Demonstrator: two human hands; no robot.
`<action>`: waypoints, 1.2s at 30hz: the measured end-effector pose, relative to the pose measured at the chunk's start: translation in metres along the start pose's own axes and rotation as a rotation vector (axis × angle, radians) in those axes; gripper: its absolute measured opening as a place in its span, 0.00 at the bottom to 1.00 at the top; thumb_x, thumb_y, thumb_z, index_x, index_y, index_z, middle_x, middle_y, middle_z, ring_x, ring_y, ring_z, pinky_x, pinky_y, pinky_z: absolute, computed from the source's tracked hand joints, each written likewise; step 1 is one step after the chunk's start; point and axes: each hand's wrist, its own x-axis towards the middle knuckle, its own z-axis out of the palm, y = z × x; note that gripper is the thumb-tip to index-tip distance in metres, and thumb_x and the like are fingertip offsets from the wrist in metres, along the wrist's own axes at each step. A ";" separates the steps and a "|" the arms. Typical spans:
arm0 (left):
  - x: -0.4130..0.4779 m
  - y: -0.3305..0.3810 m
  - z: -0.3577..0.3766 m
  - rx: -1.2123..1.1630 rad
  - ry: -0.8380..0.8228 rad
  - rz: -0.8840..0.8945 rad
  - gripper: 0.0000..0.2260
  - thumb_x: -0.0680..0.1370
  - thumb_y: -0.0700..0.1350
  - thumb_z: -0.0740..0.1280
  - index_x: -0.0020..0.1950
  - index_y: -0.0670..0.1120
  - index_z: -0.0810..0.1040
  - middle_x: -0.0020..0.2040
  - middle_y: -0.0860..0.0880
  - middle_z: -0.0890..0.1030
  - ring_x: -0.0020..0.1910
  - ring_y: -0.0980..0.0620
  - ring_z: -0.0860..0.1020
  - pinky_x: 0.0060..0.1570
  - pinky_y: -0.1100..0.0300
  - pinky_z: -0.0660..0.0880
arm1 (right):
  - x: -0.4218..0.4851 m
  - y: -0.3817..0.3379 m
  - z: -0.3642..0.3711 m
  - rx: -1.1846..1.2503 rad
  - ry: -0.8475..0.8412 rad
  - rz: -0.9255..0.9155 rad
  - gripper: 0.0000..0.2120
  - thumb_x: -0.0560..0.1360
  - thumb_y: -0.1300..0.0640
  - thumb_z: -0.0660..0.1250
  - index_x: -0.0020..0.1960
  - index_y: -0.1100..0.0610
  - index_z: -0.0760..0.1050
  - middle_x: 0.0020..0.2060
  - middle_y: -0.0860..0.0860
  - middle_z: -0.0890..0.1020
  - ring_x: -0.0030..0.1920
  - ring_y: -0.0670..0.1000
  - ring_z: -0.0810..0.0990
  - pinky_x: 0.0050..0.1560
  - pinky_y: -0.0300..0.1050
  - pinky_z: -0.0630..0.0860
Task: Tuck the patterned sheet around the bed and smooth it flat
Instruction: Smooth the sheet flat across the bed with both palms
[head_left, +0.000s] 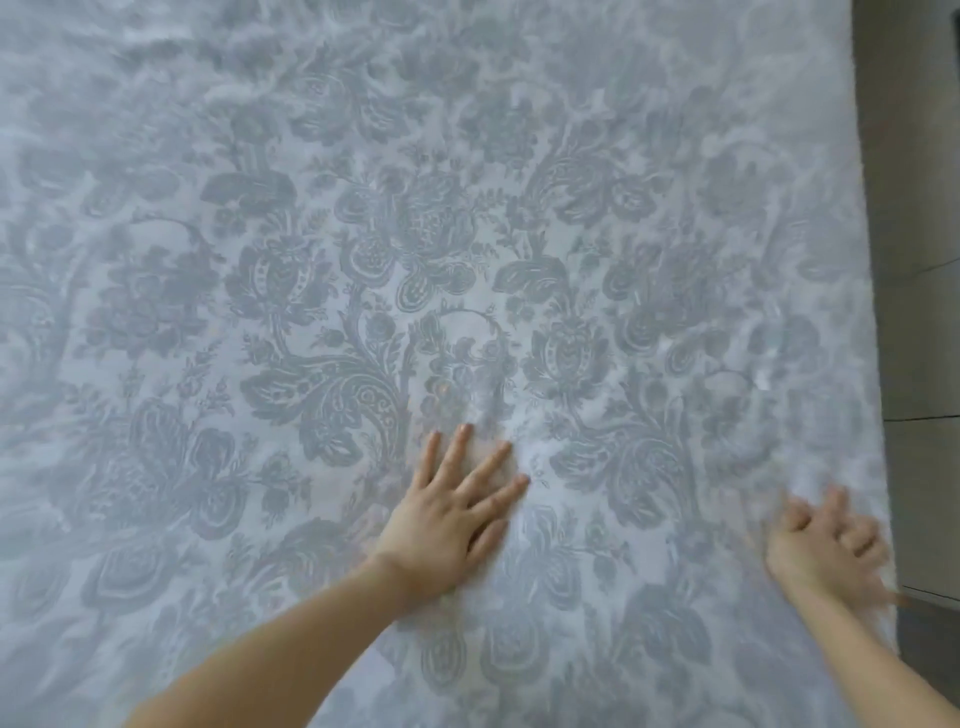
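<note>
Currently the step in hand is judged to be smoothing, not tucking. The pale blue-grey cotton sheet with a darker grey floral damask print (363, 260) lies spread across the top of the bed, filling nearly the whole view; the bed beneath is fully covered and not itself visible.

The left hand (452, 519) rests flat on the cloth near the lower centre, fingers straight and spread, holding nothing. The right hand (826, 545) is on the cloth at its right-hand edge, just beside the grey tiled floor (914, 260). It is motion-blurred; its fingers look partly bent, but whether they pinch the cloth cannot be told.

Condition of sheet: mostly flat around the left hand. Shallow ripples show toward the far left, and a small pucker sits near the right edge beyond the right hand. The far part is too blurred to grade.

Next move, as judged: sweep both palms outward toward the right edge to carry the slack off, then push the overhang under. Whether any side is already tucked cannot be seen.
</note>
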 end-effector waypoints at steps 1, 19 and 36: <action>-0.006 0.002 -0.005 0.012 -0.028 0.044 0.23 0.82 0.57 0.41 0.72 0.57 0.65 0.74 0.50 0.65 0.73 0.34 0.57 0.69 0.37 0.49 | -0.006 -0.013 -0.009 0.030 -0.021 0.015 0.28 0.79 0.44 0.41 0.78 0.52 0.47 0.76 0.61 0.50 0.75 0.63 0.51 0.70 0.67 0.48; -0.100 0.124 0.043 -0.076 -0.016 -0.394 0.25 0.81 0.60 0.38 0.75 0.57 0.58 0.74 0.48 0.64 0.75 0.39 0.53 0.70 0.41 0.49 | -0.132 0.050 0.034 -0.236 -0.254 -1.994 0.21 0.82 0.46 0.48 0.73 0.46 0.63 0.73 0.52 0.65 0.73 0.52 0.63 0.73 0.55 0.54; -0.074 0.212 0.030 -0.170 -0.087 -0.900 0.23 0.81 0.59 0.44 0.76 0.59 0.51 0.78 0.47 0.49 0.76 0.39 0.46 0.68 0.33 0.49 | -0.025 0.161 -0.018 -0.447 -0.113 -0.865 0.33 0.79 0.37 0.43 0.75 0.58 0.52 0.57 0.59 0.77 0.51 0.57 0.80 0.33 0.42 0.70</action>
